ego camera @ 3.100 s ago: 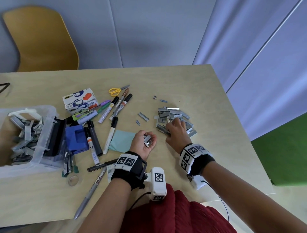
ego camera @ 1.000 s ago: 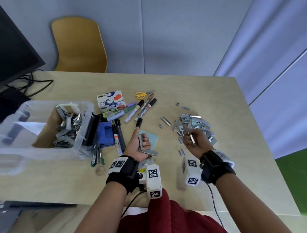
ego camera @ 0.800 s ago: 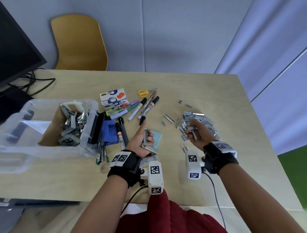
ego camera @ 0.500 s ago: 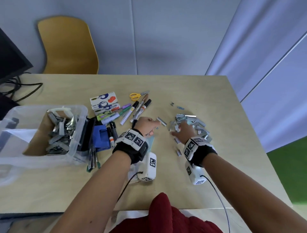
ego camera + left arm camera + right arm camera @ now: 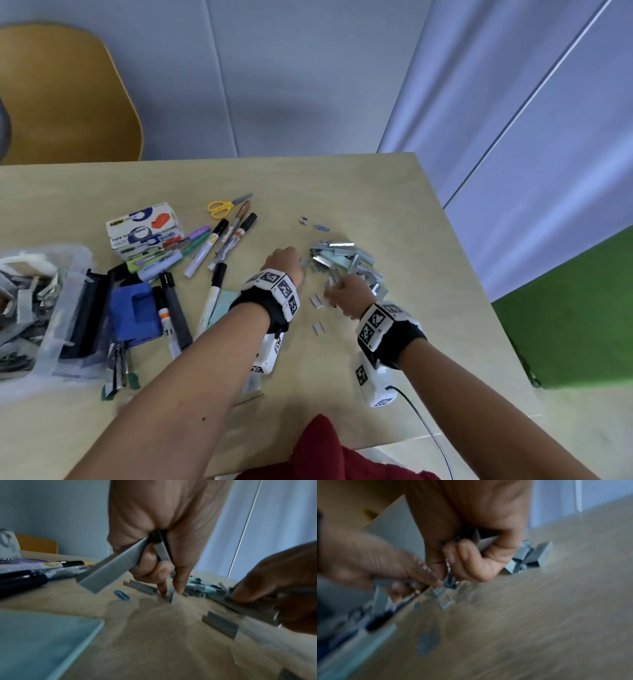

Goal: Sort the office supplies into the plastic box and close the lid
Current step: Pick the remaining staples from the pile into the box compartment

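A pile of grey staple strips point(image 5: 346, 262) lies right of centre on the wooden table point(image 5: 394, 212). My left hand point(image 5: 284, 263) is at the pile's left edge; it grips long staple strips point(image 5: 109, 573) in the palm while finger and thumb pinch a small strip point(image 5: 171, 595) off the table. At the pile's near edge my right hand point(image 5: 346, 296) holds staple strips point(image 5: 481, 540) in curled fingers and pinches another piece point(image 5: 450, 581). The clear plastic box point(image 5: 58, 308) stands at far left, with several staple strips inside. Its lid is not in view.
Between box and hands lie markers point(image 5: 205, 250), yellow scissors point(image 5: 222, 205), tape dispenser boxes point(image 5: 144, 229), a blue hole punch point(image 5: 137, 308), a black stapler point(image 5: 89, 311) and a pale blue notepad point(image 5: 42, 642). A blue paperclip point(image 5: 122, 595) and loose strips point(image 5: 318, 327) lie near my hands.
Both hands turned palm-down from held-up positions and reached forward onto the staple pile, still holding strips. The head view swung right, so the box now sits at the frame's left edge.
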`<state>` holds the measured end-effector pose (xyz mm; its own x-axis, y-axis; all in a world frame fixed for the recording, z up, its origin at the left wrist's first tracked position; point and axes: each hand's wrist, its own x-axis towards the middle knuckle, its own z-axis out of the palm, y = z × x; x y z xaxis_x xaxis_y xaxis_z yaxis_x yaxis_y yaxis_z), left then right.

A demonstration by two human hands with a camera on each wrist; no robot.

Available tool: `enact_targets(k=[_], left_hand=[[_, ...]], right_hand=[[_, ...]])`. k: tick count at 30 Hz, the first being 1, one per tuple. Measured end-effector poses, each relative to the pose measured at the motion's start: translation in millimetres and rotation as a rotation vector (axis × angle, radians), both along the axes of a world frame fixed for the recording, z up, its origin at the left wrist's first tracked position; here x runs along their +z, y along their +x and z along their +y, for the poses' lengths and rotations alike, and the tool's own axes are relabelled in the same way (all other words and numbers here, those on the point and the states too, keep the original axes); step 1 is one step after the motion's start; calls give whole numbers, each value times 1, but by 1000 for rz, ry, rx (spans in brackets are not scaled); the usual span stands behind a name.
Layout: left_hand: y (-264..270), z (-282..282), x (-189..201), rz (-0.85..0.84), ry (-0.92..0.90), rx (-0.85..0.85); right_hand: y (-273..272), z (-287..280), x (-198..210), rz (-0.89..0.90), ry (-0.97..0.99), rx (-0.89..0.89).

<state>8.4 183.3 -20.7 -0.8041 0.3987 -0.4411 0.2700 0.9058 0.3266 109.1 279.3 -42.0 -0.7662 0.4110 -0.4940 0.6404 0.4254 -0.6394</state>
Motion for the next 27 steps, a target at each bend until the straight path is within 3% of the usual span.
enact_targets(k=[5, 9, 15, 20, 23, 27], left_hand=[[2, 4, -5, -48, 24, 40], [-1, -7, 1, -141, 305, 188], [-17, -61, 57, -378, 961, 572], [-47, -153, 113, -463, 1385, 863], [-62, -218, 119, -395, 1452, 1057], [-75, -284, 105, -373, 1250, 1145]], right_hand=[[15, -1, 6, 169, -847, -385], [14, -10, 14, 249, -1159, -379], [-12, -46, 31, 233, -1122, -329], [-36, -104, 39, 209, -1069, -190], [-45, -142, 44, 182, -1018, -121], [-56, -184, 52, 154, -957, -74]])
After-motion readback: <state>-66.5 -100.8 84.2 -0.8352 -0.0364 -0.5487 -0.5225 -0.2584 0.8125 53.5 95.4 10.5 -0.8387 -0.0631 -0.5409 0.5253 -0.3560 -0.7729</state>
